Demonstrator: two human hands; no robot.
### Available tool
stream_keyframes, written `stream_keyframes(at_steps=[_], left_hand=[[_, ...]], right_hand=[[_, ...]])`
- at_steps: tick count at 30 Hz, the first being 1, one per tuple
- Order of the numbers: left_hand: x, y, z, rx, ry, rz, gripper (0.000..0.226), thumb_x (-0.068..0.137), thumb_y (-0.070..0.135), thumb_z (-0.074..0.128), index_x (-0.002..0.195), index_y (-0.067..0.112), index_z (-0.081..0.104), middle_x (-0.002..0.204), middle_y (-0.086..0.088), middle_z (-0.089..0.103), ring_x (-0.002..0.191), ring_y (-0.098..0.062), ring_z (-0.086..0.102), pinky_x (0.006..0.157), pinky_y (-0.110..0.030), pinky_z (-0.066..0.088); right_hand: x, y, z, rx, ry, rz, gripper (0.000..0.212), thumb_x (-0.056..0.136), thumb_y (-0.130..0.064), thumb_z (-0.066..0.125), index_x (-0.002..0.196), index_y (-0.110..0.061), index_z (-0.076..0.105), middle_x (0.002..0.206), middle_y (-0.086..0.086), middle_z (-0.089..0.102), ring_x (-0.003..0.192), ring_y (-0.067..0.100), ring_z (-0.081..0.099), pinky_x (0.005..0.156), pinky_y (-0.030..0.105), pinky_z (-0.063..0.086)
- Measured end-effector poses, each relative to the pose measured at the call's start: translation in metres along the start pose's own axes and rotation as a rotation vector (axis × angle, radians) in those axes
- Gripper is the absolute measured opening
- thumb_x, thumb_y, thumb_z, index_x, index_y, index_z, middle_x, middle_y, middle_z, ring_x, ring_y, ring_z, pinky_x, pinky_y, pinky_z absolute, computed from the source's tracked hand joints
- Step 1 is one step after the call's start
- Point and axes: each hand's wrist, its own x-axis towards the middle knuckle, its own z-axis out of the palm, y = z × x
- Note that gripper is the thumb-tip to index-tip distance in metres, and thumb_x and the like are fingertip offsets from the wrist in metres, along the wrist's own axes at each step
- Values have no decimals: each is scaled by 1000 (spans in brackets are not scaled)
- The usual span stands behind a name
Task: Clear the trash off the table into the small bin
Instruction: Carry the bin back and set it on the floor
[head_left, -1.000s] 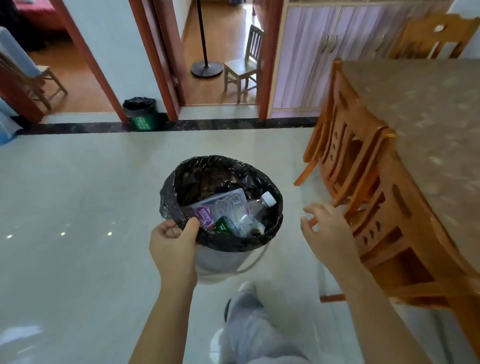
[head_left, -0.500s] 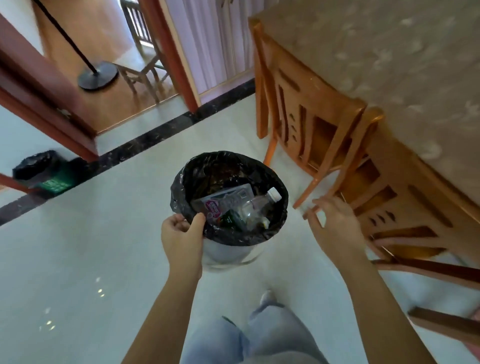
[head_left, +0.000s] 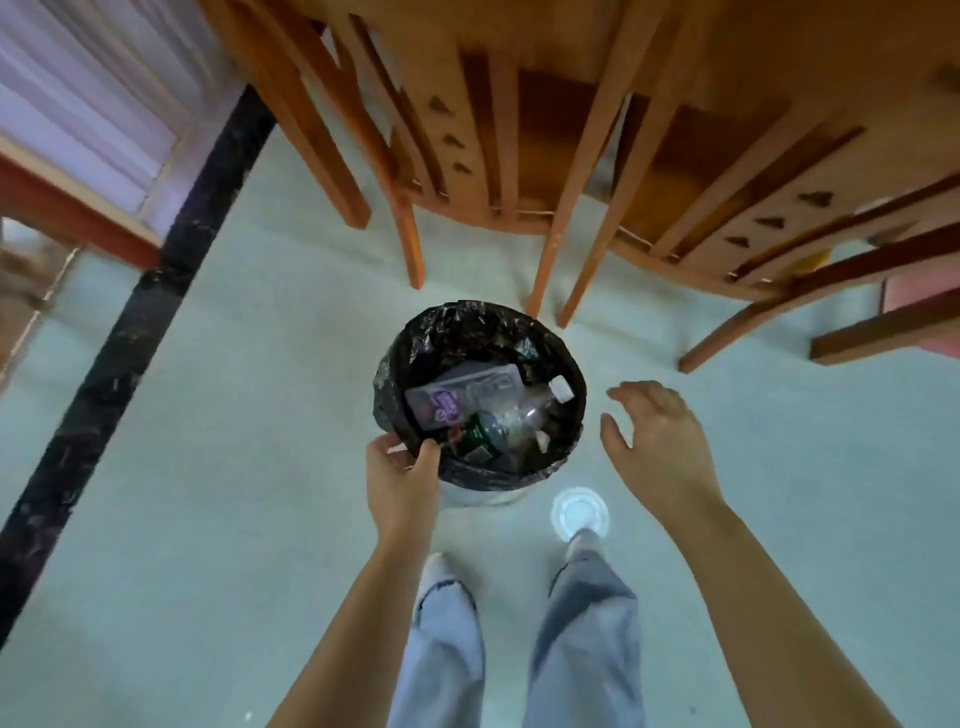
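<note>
Bin: the bin (head_left: 480, 395) sits at the centre of the frame, on the pale floor (head_left: 234, 493), just below the chair legs (head_left: 545, 260) in the upper half.
Left hand: the left hand (head_left: 402, 480) is at the bin's lower left rim; its fingers (head_left: 427, 454) pinch the rim and the black liner (head_left: 415, 338), thumb inside, the rest outside.
Right hand: the right hand (head_left: 662, 447) hovers right of the bin, apart from it, fingers spread wide and slightly curled, holding nothing.
Bin's look: round, pale wall showing at the bottom edge, black crinkled liner folded over the rim; mouth faces up toward the camera.
Bottle: a clear bottle (head_left: 519, 413) lies inside, long axis running from lower left to upper right, white cap (head_left: 561, 389) toward the upper right rim, green label toward the lower left, near the left thumb.
Packet: a flat grey packet (head_left: 457, 395) with purple print lies above and left of the bottle, its long side running left to right, tilted up to the right.
Other trash: small pale scraps lie at the lower right of the bin's inside; too blurred to name.
Disc: a round clear disc (head_left: 579, 514) lies on the floor below and right of the bin, just in front of the right foot.
Legs: two trouser legs (head_left: 587, 623) fill the lower centre.
</note>
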Motion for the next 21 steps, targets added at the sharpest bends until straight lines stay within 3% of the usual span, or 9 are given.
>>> stream_keyframes(at_steps=[3,6,9,13,21], left_hand=[[36,-41,11,94,-91,11,24,83,23,61,102,19,48,79,1,59,71,-22,57,68,-37,44],[69,-86,26,134,-150,-4,23,82,23,62,101,20,49,77,0,61,73,-24,61,65,-35,45],[99,-126,41,146,-227,-30,22,83,21,63,102,20,52,75,-1,61,68,-20,60,57,-30,43],[144,-184,66,138,-316,-86,22,85,13,62,105,14,53,73,-5,60,64,-22,56,66,-34,45],[203,-259,116,88,-377,-78,17,87,3,58,101,11,52,70,-4,60,47,-9,59,51,-21,49]], right_hand=[[-18,4,59,0,-69,64,29,84,-15,55,110,-4,58,114,16,61,105,34,53,92,44,43],[-31,15,118,7,-131,102,29,84,-16,55,111,-7,57,116,13,61,106,32,53,94,41,41],[-28,32,162,19,-119,139,27,81,-14,58,107,-6,59,113,14,62,103,33,55,91,40,43],[-19,57,223,8,-93,180,23,80,-14,59,102,-6,61,108,13,64,97,34,57,86,40,45],[1,98,309,-16,-93,219,27,84,-20,53,110,-11,58,117,7,59,108,27,51,95,35,37]])
